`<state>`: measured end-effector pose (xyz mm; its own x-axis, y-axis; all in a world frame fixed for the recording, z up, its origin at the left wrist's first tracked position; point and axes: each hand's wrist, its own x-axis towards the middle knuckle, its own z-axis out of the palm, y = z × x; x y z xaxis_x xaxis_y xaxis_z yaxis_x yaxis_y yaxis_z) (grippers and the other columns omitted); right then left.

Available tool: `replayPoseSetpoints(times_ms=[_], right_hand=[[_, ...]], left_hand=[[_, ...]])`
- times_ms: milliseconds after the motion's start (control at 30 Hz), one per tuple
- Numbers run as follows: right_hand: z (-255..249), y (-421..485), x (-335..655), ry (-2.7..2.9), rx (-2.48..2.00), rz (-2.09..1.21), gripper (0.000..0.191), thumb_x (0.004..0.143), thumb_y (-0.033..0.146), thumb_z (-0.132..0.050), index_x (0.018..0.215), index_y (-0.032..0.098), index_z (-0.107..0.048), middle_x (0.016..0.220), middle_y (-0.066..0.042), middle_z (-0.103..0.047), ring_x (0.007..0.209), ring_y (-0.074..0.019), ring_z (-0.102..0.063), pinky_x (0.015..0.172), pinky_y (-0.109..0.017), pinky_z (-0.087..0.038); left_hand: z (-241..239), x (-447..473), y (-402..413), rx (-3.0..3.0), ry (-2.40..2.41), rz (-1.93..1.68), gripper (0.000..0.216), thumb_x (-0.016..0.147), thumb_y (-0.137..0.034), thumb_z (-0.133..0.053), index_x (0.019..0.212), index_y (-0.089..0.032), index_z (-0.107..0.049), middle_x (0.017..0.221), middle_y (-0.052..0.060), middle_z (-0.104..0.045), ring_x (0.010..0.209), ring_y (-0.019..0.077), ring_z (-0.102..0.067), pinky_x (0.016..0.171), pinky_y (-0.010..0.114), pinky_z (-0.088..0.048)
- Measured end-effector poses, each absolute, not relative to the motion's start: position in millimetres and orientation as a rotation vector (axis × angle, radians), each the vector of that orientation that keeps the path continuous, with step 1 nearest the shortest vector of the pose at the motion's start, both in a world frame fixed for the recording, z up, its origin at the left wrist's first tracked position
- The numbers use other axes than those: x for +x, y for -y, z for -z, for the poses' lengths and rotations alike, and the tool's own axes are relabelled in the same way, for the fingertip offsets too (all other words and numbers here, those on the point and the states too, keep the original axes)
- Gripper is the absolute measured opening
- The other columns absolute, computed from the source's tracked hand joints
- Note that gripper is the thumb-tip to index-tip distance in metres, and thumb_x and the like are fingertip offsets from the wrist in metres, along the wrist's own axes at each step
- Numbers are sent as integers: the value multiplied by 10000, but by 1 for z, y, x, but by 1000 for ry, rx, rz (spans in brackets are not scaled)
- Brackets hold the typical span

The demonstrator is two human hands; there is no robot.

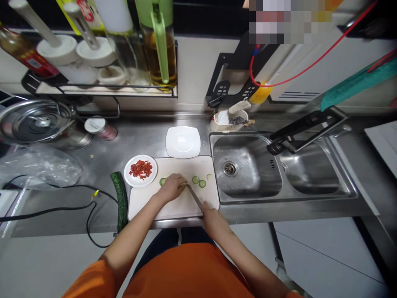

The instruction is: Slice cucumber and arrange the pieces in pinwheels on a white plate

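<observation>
On the white cutting board (149,203), my left hand (171,187) is curled with fingertips pressed down, mostly hiding a small pale-green cucumber piece beneath them. My right hand (214,219) grips the handle of a knife (195,196), its blade tip beside the left fingertips. Cucumber slices (202,183) lie flat on the board to the right of the blade. Another cucumber slice (162,181) shows at the left of my left hand. A long dark-green cucumber (119,198) rests on the counter along the board's left edge.
A white plate of chopped red pieces (126,177) overlaps the board's upper left corner. Behind the board sits a square white dish (182,154). The double steel sink (248,165) adjoins on the right. A black cable (74,207) crosses the counter at left, near a lidded pot (40,120).
</observation>
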<state>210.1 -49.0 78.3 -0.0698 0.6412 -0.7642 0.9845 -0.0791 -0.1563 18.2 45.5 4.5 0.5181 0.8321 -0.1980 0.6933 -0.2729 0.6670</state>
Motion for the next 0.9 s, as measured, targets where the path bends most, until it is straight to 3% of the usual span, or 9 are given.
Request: replayPoseSetpoints(times_ms=[200, 900], right_hand=[[-77, 50, 208, -1745, 1774, 969, 502, 807, -4, -364, 1282, 158, -390, 854, -111, -660, 901, -229, -653, 685, -271, -437], [-81, 45, 189, -1863, 1631, 893, 467, 857, 10, -308, 1302, 123, -386, 931, -155, -675, 968, -230, -643, 754, -276, -473]], left_hand=[[3, 25, -2, 1971, -1736, -310, 222, 837, -295, -546, 1017, -173, -586, 919, 88, -603, 899, 227, -569, 802, 343, -468], [27, 24, 11, 1858, -1734, -539, 264, 807, -189, -557, 1069, -184, -587, 945, 75, -609, 915, 206, -578, 857, 333, -483]])
